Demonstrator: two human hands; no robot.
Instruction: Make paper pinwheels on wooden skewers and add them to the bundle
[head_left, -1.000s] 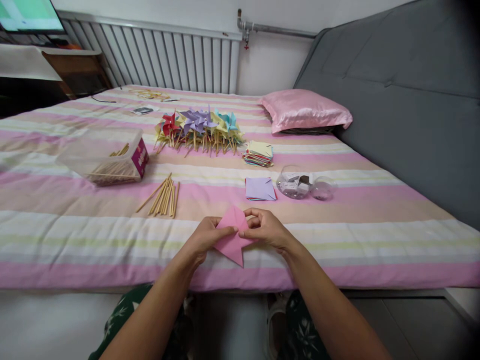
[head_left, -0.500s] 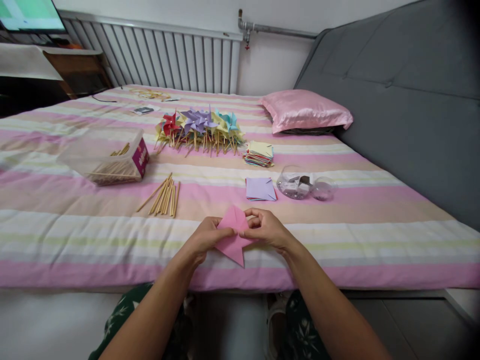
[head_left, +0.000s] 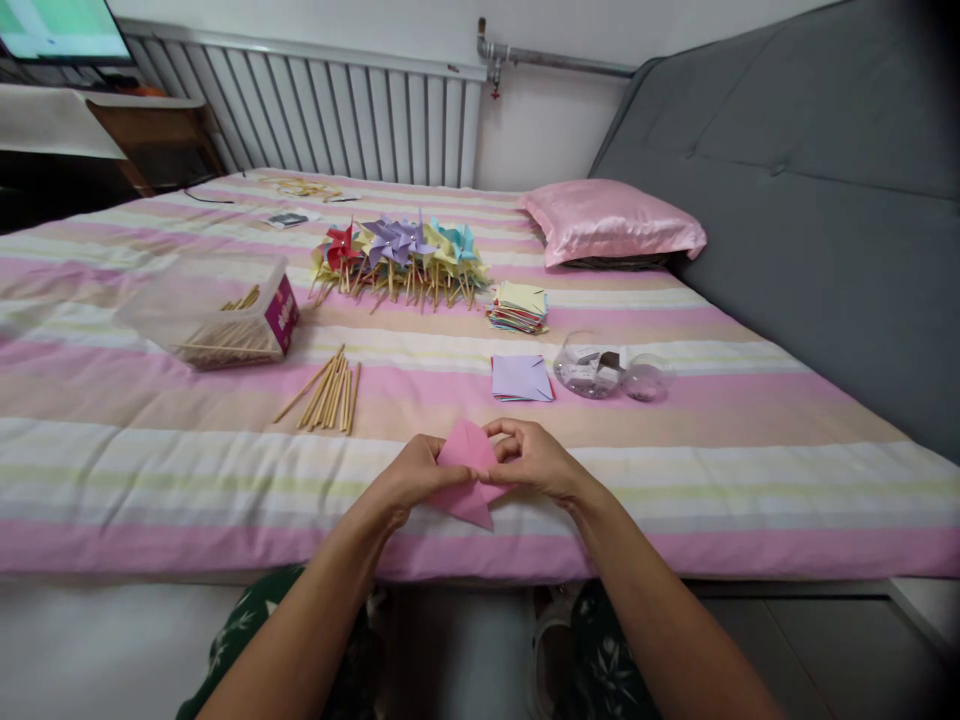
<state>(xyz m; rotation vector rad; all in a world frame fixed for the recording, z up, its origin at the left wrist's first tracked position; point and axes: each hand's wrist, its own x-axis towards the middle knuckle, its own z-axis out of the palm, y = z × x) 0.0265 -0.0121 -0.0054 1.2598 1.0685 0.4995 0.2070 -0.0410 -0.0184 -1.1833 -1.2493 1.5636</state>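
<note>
A pink paper square with cut, folded flaps [head_left: 461, 450] is held between both hands just above the front of the bed. My left hand [head_left: 420, 475] grips its left side, thumb lying over the paper's middle. From the right, my right hand [head_left: 532, 460] pinches the sheet, and its thumb tip meets the left thumb at the centre. Whether a small pin sits under the thumbs is hidden. Beyond the hands lies a small stack of cut paper squares [head_left: 521, 379], lilac on top. Several thin wooden sticks [head_left: 328, 392] lie to the left.
Finished paper pinwheels [head_left: 401, 245] lie further back, beside a taller stack of paper squares [head_left: 519, 305]. A clear box of sticks [head_left: 225, 315] stands left. Right are a round clear container [head_left: 589, 368], its smaller neighbour [head_left: 646, 380] and a pink pillow [head_left: 611, 220].
The pink paper has tilted slightly and its lower point has shifted a little right. My left thumb has moved right, closer to the right thumb.
</note>
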